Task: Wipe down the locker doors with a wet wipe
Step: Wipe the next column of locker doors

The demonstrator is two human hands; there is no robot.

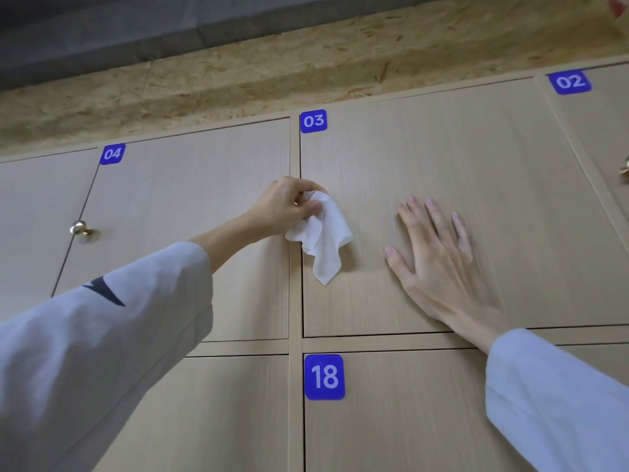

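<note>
Against the pale wood-grain locker door marked 03 (476, 185), your left hand (284, 207) pinches a crumpled white wet wipe (323, 240) near the door's left edge, fingers curled round its top while the rest hangs loose. Your right hand (439, 253) lies flat on the same door, fingers straight and spread. Both arms wear white sleeves (102, 335). Just left, the matching door marked 04 (190, 199) carries a round brass knob (80, 228).

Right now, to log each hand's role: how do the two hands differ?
The left hand pinches the white wipe near door 03's left edge; the right hand lies flat, fingers spread, holding nothing. Both wear white sleeves and are on door 03.
</note>
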